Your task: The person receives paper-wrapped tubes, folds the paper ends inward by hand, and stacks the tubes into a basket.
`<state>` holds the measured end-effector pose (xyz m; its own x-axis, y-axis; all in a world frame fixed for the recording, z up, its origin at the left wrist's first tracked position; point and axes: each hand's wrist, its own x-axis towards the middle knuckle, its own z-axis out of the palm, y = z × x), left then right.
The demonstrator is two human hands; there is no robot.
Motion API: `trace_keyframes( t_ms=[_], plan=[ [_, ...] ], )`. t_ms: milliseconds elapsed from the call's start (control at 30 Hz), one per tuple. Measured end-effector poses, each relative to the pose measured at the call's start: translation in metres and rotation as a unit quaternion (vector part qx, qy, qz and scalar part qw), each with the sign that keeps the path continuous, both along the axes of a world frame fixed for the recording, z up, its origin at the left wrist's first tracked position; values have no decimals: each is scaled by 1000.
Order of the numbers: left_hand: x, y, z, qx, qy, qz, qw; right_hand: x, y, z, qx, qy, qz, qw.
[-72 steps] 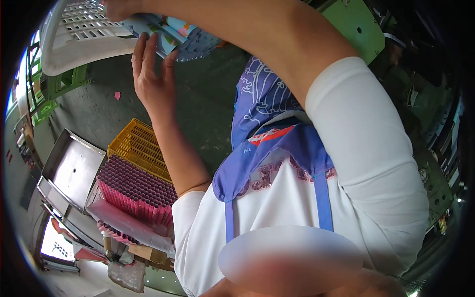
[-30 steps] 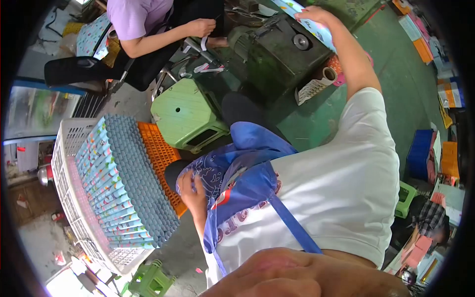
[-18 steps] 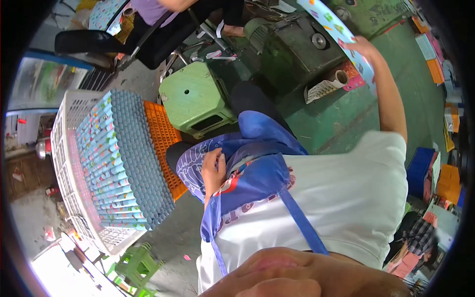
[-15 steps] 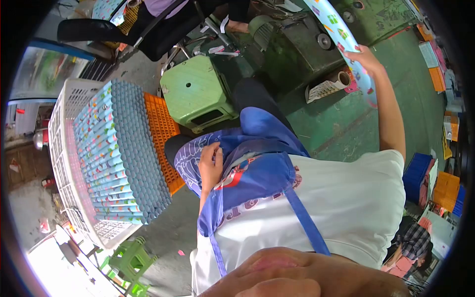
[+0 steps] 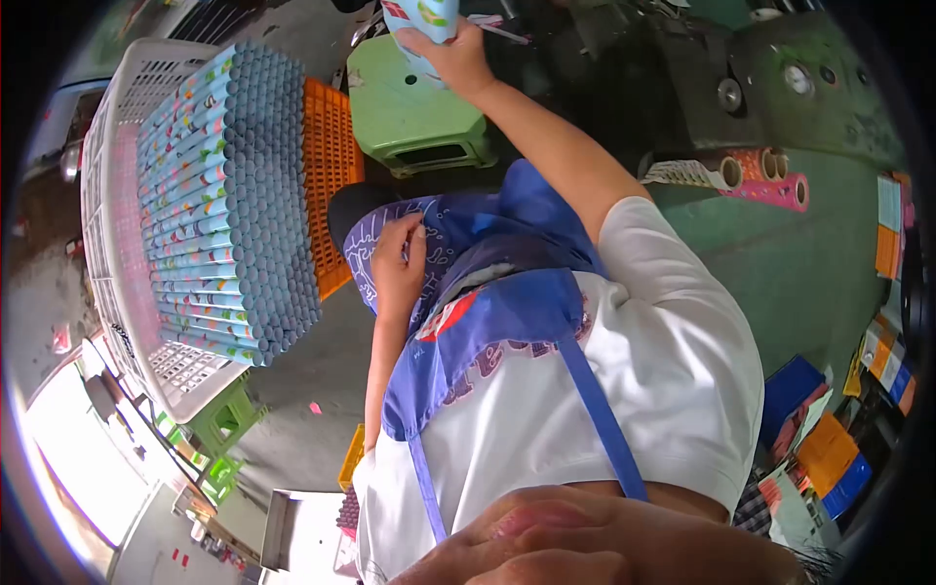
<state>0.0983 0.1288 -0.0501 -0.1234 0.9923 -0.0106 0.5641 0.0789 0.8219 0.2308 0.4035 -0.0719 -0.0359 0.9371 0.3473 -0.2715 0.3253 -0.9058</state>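
My right hand [image 5: 458,60] grips a light blue roll of printed wrapping paper [image 5: 421,14] above the green plastic stool [image 5: 375,102]. The roll's far part runs out of the top of the view. My left hand [image 5: 398,263] rests on the blue apron [image 5: 526,229] over my thigh, its fingers loosely bent and apart, holding nothing that I can see. To its left, a tall stack of similar light blue rolls [image 5: 190,219] lies with round open ends facing the stool, between a white plastic basket [image 5: 102,224] and an orange crate [image 5: 327,175].
Several other paper rolls [image 5: 770,180] lie on the green floor to the right, beside a dark green machine [image 5: 829,83]. Orange and blue boxes [image 5: 827,453] stand at the lower right. Smaller green stools [image 5: 226,419] are at the lower left.
My right hand has swung the roll from the far right across to above the green stool. My left hand stays on my thigh. The view has turned with my head.
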Motion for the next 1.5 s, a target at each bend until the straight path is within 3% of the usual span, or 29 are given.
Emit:
trace_keyframes(
  t_ms=[67, 300, 533, 600, 667, 767, 867, 933, 967, 1033, 1200, 1300, 1433, 1500],
  plan=[
    [-3, -2, -5, 3, 5, 9, 1000, -22, 14, -23, 55, 5, -16, 998],
    [-27, 2, -18, -14, 11, 43, 999, -46, 34, -96, 26, -100, -7, 995],
    [-57, 26, -10, 29, 12, 103, 994, -48, 27, -89, 15, -65, 10, 998],
    [-62, 49, 9, 122, 36, 135, 983, -48, 29, -97, -9, -57, 22, 998],
    [-66, 81, 58, 230, 154, 145, 950, -46, 26, -98, -8, -85, 10, 996],
    [-51, 158, 160, 458, 204, 36, 865, -43, 20, -95, -6, -150, -3, 989],
    [-18, 235, 238, 540, 235, -163, 791, -41, 16, -88, -33, -94, 40, 994],
    [0, 265, 253, 407, 236, -235, 851, -39, 11, -80, -33, -117, 40, 992],
    [14, 272, 251, 410, 241, -239, 847, -40, 12, -78, -35, -127, 40, 991],
    [41, 282, 244, 278, 223, -328, 875, -41, 18, -75, -28, -120, 36, 992],
    [38, 295, 256, 220, 286, -356, 862, -40, 7, -75, -44, -131, 52, 989],
    [25, 310, 247, 300, 298, -371, 827, -37, 16, -68, -35, -135, 52, 989],
    [28, 296, 233, 229, 301, -355, 855, -37, 14, -69, -23, -134, 47, 990],
    [30, 295, 250, 216, 323, -356, 850, -39, 13, -68, -37, -146, 54, 987]
  ],
)
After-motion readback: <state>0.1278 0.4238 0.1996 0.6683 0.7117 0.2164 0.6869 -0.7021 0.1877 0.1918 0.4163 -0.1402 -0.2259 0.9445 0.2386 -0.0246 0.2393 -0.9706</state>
